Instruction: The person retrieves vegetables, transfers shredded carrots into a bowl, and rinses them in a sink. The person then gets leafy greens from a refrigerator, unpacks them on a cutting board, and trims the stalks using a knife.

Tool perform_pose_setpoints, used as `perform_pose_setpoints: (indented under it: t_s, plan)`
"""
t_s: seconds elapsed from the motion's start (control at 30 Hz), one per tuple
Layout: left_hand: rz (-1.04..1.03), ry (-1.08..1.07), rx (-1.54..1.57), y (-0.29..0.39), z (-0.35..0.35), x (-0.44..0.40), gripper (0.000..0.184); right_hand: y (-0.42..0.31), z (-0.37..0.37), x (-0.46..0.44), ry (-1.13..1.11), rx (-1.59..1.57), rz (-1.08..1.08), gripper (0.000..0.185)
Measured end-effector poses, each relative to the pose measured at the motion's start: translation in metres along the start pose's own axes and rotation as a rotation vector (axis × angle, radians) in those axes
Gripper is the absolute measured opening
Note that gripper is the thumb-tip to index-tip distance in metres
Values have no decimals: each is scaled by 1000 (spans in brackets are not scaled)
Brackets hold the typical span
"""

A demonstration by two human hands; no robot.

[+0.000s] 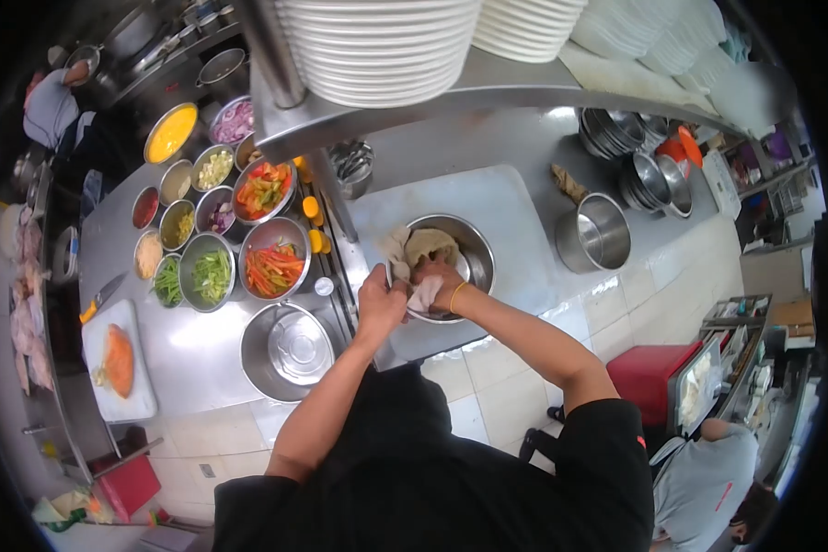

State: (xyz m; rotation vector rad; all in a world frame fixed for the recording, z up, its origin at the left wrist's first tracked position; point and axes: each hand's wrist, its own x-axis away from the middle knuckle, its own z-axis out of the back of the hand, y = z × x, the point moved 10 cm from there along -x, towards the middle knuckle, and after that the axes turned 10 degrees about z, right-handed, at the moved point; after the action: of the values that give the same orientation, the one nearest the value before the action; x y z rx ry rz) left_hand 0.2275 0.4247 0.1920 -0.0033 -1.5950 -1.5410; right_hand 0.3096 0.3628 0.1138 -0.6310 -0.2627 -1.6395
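Note:
A steel bowl (477, 259) rests on a large pale cutting board (515, 216). My left hand (383, 296) is closed at the bowl's left rim, gripping part of a light cloth (397, 250). Inside the bowl, my right hand (440, 283) is closed on a pinkish-white part of what looks like the same cloth; its fingertips are partly hidden. A beige, rounded piece (431, 244) lies against the inner wall just beyond my right hand. A yellow band circles my right wrist.
Left are bowls of cut vegetables (274, 269), an empty steel pot (287, 351), a knife (103, 296) and orange fish-like meat (118, 359). Another pot (593, 233) stands right. Stacked plates (377, 46) fill the overhead shelf. People (708, 483) are at lower right and upper left.

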Motion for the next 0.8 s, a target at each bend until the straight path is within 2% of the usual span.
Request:
perform_pose_setpoints:
  t_s: [0.03, 0.07, 0.13, 0.17, 0.2, 0.27, 0.33, 0.37, 0.4, 0.43, 0.5, 0.53, 0.6, 0.63, 0.7, 0.73, 0.77, 0.8]
  plan:
    - [-40, 24, 49, 10, 2, 7, 10, -28, 54, 28, 28, -92, 13, 29]
    - [-51, 70, 55, 10, 10, 11, 10, -15, 51, 25, 75, -64, -129, 27]
    - [-104, 93, 39, 18, 11, 11, 10, -40, 65, 44, -4, -92, 222, 31]
    - [-143, 131, -79, 29, 18, 13, 8, 9, 14, 32, 21, -395, 92, 33]
    - [-117, 61, -104, 3, 17, -14, 9, 20, 27, 41, 59, -571, -17, 33]
    - [-178, 57, -240, 8, 20, -17, 18, 50, 46, 68, 369, -908, -153, 41]
    - [-128, -2, -163, 12, 26, 1, 29, 60, 71, 110, 493, -1301, -47, 18]
    - [-273, 42, -270, 8, 22, -3, 33, 65, 83, 132, 543, -1495, 13, 14]
    - [-154, -35, -118, 9, 23, 7, 34, 78, 108, 162, 720, -1501, -55, 11]
    - [-92, -107, -186, 5, 18, 7, 44, 110, 113, 189, 948, -1565, -93, 8]
    - [-277, 39, -366, 10, 33, 22, 49, 121, 151, 230, 1342, -1566, -147, 3]
    - [-364, 64, -416, 22, 41, 40, 49, 121, 164, 248, 1423, -1520, -263, 5]
    - [-317, -91, -352, 53, 98, 99, 44, 137, 184, 249, 1499, -1355, -203, 21]
    - [-294, -174, -323, 56, 129, 119, 41, 160, 184, 243, 1471, -1196, -269, 28]
    - [-436, -83, -170, 55, 202, 138, 35, 218, 172, 206, 1390, -884, -374, 42]
    - [-302, -74, 36, 36, 250, 141, 29, 223, 155, 182, 1286, -828, -316, 45]
    - [-274, 62, 189, 20, 306, 145, 27, 226, 134, 160, 1183, -771, -257, 49]
    - [-201, 317, 193, -3, 373, 154, 26, 217, 127, 142, 1083, -704, -198, 52]
